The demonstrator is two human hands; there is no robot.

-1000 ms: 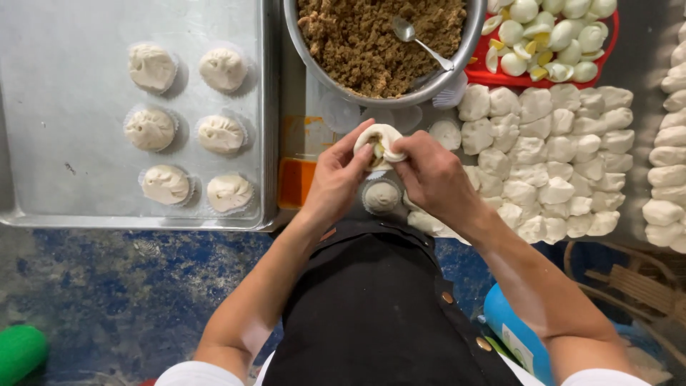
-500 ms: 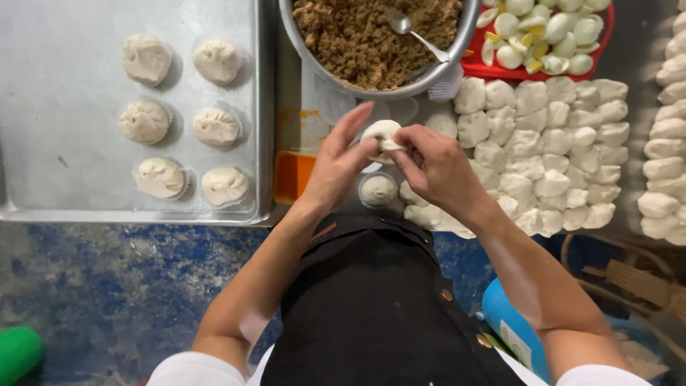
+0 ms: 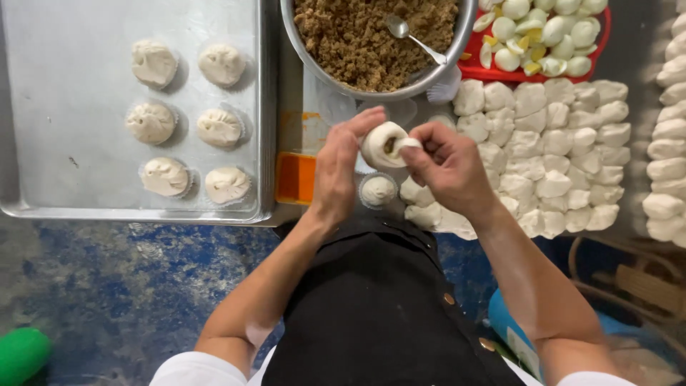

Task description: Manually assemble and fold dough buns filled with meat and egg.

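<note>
Here both hands' fingers pinch a dough bun above the crowded worktable

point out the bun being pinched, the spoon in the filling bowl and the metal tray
bun being pinched (image 3: 379,145), head view, on its white dough side
spoon (image 3: 397,27), head view, on its bowl end
metal tray (image 3: 78,107), head view, on a bare part of its floor

**Filled bun pinched below the filling bowl**

Just below the metal bowl of brown filling, the left hand cups a dough bun while the right hand pinches its rim. Left of the bowl, six shaped buns sit on a metal tray; to its lower right lie dough pieces.
</note>
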